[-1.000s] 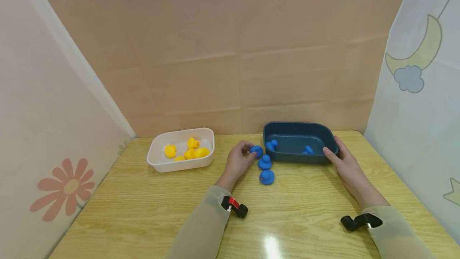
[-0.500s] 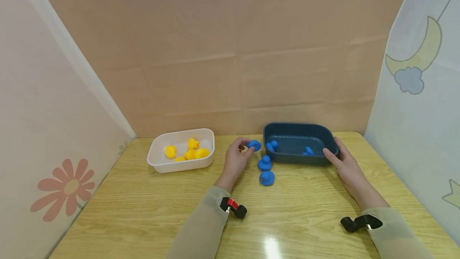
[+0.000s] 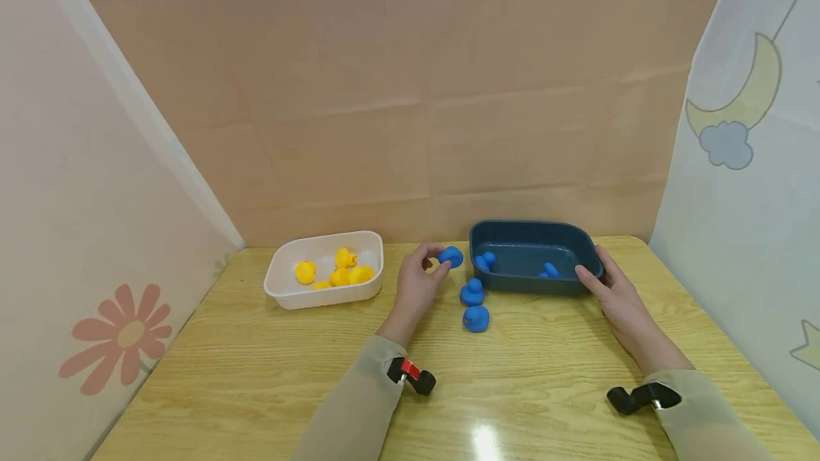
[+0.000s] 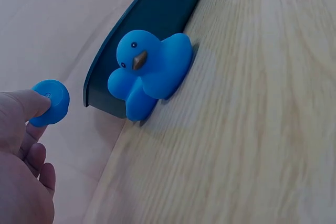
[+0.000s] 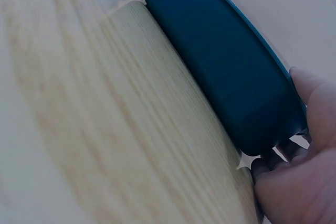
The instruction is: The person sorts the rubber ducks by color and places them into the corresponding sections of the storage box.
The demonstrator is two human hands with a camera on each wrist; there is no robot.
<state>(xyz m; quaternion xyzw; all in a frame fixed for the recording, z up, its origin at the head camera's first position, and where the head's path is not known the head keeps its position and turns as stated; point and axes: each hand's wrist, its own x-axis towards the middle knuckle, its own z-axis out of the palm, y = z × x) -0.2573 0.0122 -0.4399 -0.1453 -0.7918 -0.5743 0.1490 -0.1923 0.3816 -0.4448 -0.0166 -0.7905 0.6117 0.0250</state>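
Note:
Between thumb and fingers, my left hand (image 3: 418, 283) pinches a blue rubber duck (image 3: 451, 257), held up just left of the dark blue bin (image 3: 538, 284). The left wrist view shows the round flat base of this duck (image 4: 52, 102) beside the thumb. Two more blue ducks stand on the table before the bin: one close to its front left corner (image 3: 472, 293), another nearer me (image 3: 476, 319). My right hand (image 3: 621, 302) grips the bin's right end, thumb at the rim and fingers around the outside. Inside the bin lie a blue duck (image 3: 485, 261) at the left and another (image 3: 549, 271) toward the right.
A white bin (image 3: 323, 300) with several yellow ducks (image 3: 305, 272) stands on the left part of the wooden table (image 3: 269, 375). A tan backdrop (image 3: 333, 126) rises behind both bins, and printed side panels (image 3: 737, 233) flank the table.
My left hand has lifted the pinched blue duck from beside the other two, up and slightly left. My right hand keeps its grip on the dark bin.

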